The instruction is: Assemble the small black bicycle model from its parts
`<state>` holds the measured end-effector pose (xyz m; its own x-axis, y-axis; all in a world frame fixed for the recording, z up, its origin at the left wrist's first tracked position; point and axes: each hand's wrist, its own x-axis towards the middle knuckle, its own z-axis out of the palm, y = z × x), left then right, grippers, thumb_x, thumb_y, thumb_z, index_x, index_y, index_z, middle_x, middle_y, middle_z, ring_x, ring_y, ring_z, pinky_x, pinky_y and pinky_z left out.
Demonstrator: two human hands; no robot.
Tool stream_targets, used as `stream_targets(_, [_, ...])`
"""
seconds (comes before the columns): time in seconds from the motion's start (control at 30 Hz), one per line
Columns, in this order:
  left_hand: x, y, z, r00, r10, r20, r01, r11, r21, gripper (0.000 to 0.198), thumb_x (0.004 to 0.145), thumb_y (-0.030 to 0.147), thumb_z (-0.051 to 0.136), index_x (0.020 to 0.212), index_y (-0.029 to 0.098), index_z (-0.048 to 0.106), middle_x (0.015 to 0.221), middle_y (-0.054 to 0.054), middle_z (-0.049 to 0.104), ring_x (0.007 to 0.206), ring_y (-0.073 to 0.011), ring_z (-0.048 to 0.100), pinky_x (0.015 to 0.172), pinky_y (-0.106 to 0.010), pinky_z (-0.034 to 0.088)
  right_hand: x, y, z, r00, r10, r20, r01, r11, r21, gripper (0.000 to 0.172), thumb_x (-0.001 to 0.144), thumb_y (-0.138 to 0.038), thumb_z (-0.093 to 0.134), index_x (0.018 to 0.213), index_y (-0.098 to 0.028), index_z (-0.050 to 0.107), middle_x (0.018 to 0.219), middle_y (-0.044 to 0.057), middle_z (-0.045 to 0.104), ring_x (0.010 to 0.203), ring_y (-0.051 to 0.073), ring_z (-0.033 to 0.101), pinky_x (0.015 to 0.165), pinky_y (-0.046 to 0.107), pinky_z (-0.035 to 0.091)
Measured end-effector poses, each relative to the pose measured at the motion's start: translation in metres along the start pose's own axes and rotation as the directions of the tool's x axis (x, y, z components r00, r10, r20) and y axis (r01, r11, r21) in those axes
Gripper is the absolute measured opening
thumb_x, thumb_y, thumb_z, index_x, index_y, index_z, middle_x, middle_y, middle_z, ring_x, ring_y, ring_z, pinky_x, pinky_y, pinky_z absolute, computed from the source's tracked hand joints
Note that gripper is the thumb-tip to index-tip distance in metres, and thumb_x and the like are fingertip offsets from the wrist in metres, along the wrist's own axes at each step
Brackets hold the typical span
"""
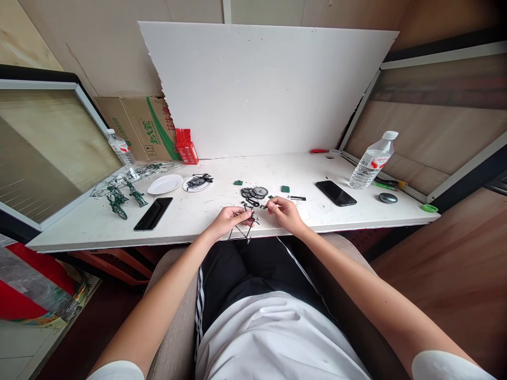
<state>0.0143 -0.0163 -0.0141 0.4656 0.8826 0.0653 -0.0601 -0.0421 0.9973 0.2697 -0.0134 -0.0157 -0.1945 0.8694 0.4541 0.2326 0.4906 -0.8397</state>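
At the table's front edge my left hand is closed on a dark model bicycle frame, whose thin tubes hang below the fingers. My right hand is just to the right, thumb and fingertips pinched on a small dark part too tiny to make out. The fingertips of the two hands are a short way apart. Just beyond them lie black model wheels and other little pieces. Small green blocks lie on either side of the wheels, and a thin black strip is to the right.
Left: a phone, a white paper plate, a plate with black parts, and green model bicycles. Right: another phone, a water bottle, a round grey object. A white board stands behind.
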Motion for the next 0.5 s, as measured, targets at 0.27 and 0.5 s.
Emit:
stream_targets(0.27, [-0.0004,-0.0001,0.0004,1.0,0.001,-0.007,-0.001,1.0,-0.002,0.047,0.081,0.057,0.088,0.094,0.013,0.079,0.093,-0.011,0.079,0.088,-0.0249,0.078,0.087,-0.034,0.057,-0.0001,-0.0022,0.0002,1.0,0.012,-0.002,-0.012,1.0,0.006,0.047,0.098,-0.068,0.064,0.087,-0.022,0.068,0.078,0.004,0.07,0.074,0.021,0.064,0.069,0.033,0.052])
stream_targets(0.5, [-0.0015,0.002,0.0012,1.0,-0.002,-0.007,0.002,1.0,0.003,0.047,0.081,0.058,0.088,0.094,0.013,0.08,0.094,-0.011,0.079,0.088,-0.0251,0.078,0.085,-0.034,0.057,-0.0006,-0.0079,0.0003,1.0,-0.003,0.004,0.003,1.0,-0.01,0.047,0.097,-0.068,0.065,0.086,-0.022,0.068,0.079,0.005,0.07,0.075,0.021,0.064,0.069,0.033,0.051])
